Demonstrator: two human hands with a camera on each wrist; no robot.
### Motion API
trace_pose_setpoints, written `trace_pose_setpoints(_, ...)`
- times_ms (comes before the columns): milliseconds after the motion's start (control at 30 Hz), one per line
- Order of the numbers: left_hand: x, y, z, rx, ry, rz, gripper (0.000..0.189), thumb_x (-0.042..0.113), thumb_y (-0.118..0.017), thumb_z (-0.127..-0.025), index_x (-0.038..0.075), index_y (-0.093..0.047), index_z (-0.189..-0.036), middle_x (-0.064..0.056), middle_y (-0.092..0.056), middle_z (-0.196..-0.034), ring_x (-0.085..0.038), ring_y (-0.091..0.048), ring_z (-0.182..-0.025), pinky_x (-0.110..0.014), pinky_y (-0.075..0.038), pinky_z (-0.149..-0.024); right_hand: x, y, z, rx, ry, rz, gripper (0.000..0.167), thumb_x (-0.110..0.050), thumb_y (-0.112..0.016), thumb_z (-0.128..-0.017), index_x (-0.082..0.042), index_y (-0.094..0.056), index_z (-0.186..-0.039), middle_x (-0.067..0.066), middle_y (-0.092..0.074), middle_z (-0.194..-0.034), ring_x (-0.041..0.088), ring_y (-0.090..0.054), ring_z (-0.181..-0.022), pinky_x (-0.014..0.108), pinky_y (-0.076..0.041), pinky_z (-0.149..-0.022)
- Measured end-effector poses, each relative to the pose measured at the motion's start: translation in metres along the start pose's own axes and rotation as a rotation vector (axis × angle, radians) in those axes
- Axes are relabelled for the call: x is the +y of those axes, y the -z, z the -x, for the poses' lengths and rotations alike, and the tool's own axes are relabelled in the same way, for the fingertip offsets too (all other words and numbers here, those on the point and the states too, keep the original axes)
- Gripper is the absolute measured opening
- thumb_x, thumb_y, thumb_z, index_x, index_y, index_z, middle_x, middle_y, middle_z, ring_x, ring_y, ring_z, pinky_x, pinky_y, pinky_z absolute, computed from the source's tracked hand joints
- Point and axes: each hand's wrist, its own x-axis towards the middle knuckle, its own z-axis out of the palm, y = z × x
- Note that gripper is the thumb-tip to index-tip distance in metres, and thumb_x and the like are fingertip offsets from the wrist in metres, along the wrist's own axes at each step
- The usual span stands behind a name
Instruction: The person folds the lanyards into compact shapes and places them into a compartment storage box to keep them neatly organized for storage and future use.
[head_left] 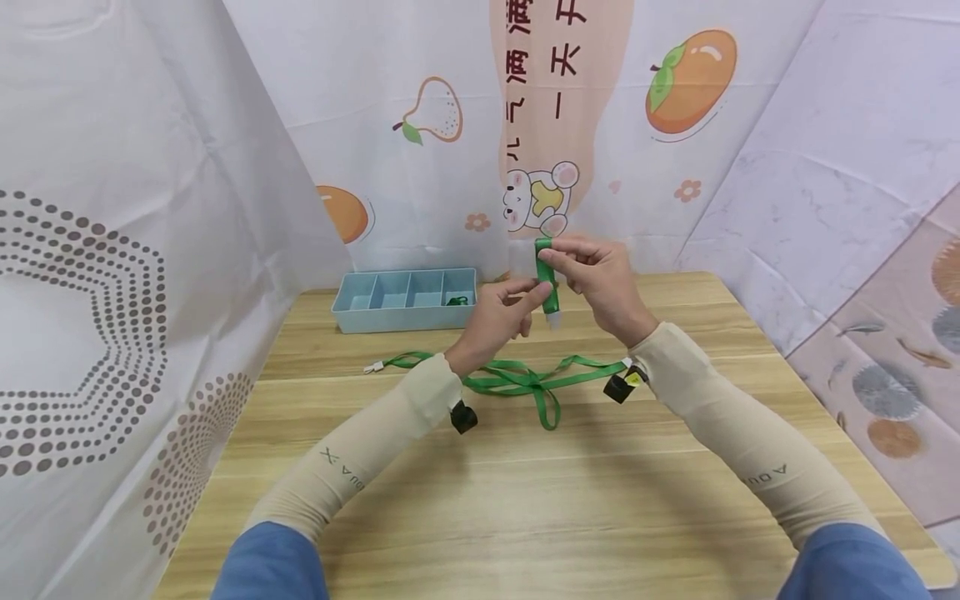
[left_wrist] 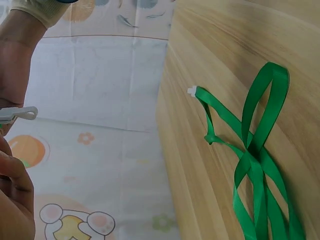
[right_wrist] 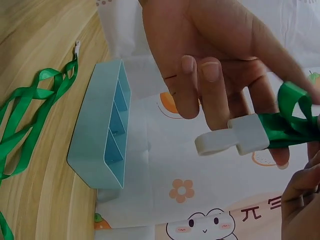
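Both hands hold a green lanyard (head_left: 545, 271) up above the table, folded into a short flat strip. My right hand (head_left: 603, 283) pinches its upper end between thumb and fingers. Lower down, my left hand (head_left: 501, 318) pinches the strip near its white plastic clip (head_left: 553, 320), which points downward. In the right wrist view, a small ribbon loop (right_wrist: 292, 100) stands out beside the white clip, and the left hand's fingers (right_wrist: 215, 95) lie behind it. On the table below, more green lanyard ribbon (head_left: 525, 379) lies loosely spread and crossed, with white clips at both sides.
At the back left stands a light blue divided box (head_left: 397, 317). Its rightmost compartment holds a small green bundle (head_left: 457, 301). A printed cloth (head_left: 450, 192) hangs directly behind the wooden table (head_left: 480, 517). Black wrist cameras hang under both forearms.
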Motion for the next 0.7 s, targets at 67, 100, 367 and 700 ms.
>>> trace_pose_setpoints(67, -0.0001, 0.0, -0.0004, 0.001, 0.002, 0.008, 0.036, 0.035, -0.066, -0.103, 0.012, -0.073, -0.13, -0.011, -0.055, -0.073, -0.023, -0.05, -0.055, -0.031, -0.041, -0.053, 0.0006, -0.0009, 0.0004, -0.004, -0.002, 0.007, 0.019, -0.01, -0.078, -0.094, 0.0, -0.079, -0.109, 0.002, -0.071, -0.096, 0.014, -0.038, -0.059, 0.022, -0.035, -0.053)
trace_pose_setpoints(100, -0.0003, -0.0001, -0.0006, 0.0, 0.0, 0.008, 0.035, 0.035, -0.068, -0.102, 0.011, -0.074, -0.127, -0.01, -0.055, -0.074, -0.022, -0.049, -0.055, -0.03, -0.041, -0.053, 0.0007, -0.0013, 0.0004, -0.003, -0.005, 0.009, 0.02, -0.011, -0.078, -0.094, 0.001, -0.079, -0.11, 0.002, -0.071, -0.096, 0.014, -0.038, -0.059, 0.022, -0.034, -0.053)
trace_pose_setpoints(367, -0.0039, -0.0028, -0.0011, -0.039, -0.026, -0.008, 0.018, 0.027, -0.074, -0.098, 0.011, -0.078, -0.106, -0.009, -0.054, -0.068, -0.034, -0.046, -0.055, -0.029, -0.041, -0.053, 0.0018, -0.0033, 0.0004, 0.007, -0.022, -0.005, 0.02, -0.011, -0.079, -0.093, 0.001, -0.079, -0.109, 0.001, -0.068, -0.091, 0.013, -0.04, -0.06, 0.022, -0.035, -0.054)
trace_pose_setpoints(700, -0.0085, -0.0034, 0.0013, -0.027, -0.027, -0.003, 0.016, 0.02, -0.073, -0.098, 0.006, -0.079, -0.102, -0.008, -0.051, -0.06, -0.025, -0.045, -0.053, -0.035, -0.042, -0.055, 0.0007, 0.0019, -0.0033, 0.036, -0.056, 0.072, 0.021, -0.016, -0.083, -0.09, -0.001, -0.08, -0.105, -0.001, -0.07, -0.078, 0.013, -0.04, -0.059, 0.022, -0.036, -0.054)
